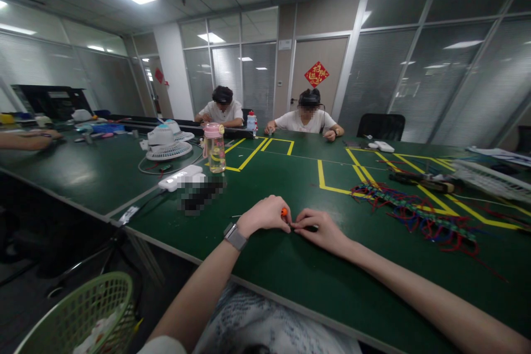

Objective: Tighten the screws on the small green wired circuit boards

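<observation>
My left hand (267, 214) is curled over the green table, closed around what looks like a small screwdriver. Its orange handle end (284, 212) shows between thumb and forefinger, and a thin metal shaft sticks out on the left side of the hand. My right hand (319, 228) faces it with thumb and forefinger pinched together. The fingertips of both hands nearly meet over something small and dark, too tiny to name. To the right lies a row of small green circuit boards (415, 207) with red and blue wires.
A pink-lidded bottle (216, 149), a white power strip (181, 177) and white fans (169, 144) stand left. Yellow tape (334, 189) marks the table (265, 271). Right are pliers-like tools and a white rack (493, 177). A green basket (120, 298) stands below. Two people sit opposite; another's arm shows far left.
</observation>
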A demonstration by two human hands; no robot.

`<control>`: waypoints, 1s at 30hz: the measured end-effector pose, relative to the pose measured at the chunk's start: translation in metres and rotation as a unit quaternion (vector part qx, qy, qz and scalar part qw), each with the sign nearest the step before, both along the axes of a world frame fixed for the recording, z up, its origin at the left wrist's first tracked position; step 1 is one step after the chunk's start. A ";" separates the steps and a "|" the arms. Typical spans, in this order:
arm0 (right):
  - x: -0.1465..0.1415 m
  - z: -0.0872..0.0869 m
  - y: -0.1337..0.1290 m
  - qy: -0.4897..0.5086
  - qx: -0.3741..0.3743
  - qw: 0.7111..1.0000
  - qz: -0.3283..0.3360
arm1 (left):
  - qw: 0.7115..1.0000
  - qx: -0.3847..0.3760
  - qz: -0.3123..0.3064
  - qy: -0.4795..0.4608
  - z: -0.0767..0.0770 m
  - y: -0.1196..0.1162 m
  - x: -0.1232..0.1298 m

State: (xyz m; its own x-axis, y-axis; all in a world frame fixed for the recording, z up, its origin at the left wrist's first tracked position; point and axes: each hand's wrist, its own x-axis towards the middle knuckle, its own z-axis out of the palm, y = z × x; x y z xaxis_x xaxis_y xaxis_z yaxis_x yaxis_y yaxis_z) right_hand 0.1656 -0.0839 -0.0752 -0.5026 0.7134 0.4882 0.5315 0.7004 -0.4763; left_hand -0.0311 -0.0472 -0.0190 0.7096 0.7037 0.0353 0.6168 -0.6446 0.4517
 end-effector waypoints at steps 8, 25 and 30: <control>0.000 0.005 0.001 -0.008 -0.023 1.000 0.017 | 1.000 0.001 0.002 0.001 -0.001 0.002 0.001; -0.003 0.010 -0.003 -0.062 0.020 0.998 0.008 | 0.999 -0.027 -0.036 -0.027 0.000 0.006 -0.004; -0.005 0.005 0.000 -0.019 -0.002 1.000 0.003 | 0.999 -0.026 -0.040 -0.022 -0.002 0.009 -0.006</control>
State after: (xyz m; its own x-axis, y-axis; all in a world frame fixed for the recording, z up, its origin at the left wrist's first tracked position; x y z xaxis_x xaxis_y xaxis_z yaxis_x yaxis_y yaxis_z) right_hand 0.1605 -0.0842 -0.0697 -0.5258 0.7121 0.4652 0.5445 0.7020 -0.4590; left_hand -0.0372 -0.0386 -0.0208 0.7616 0.6472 0.0328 0.5433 -0.6653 0.5121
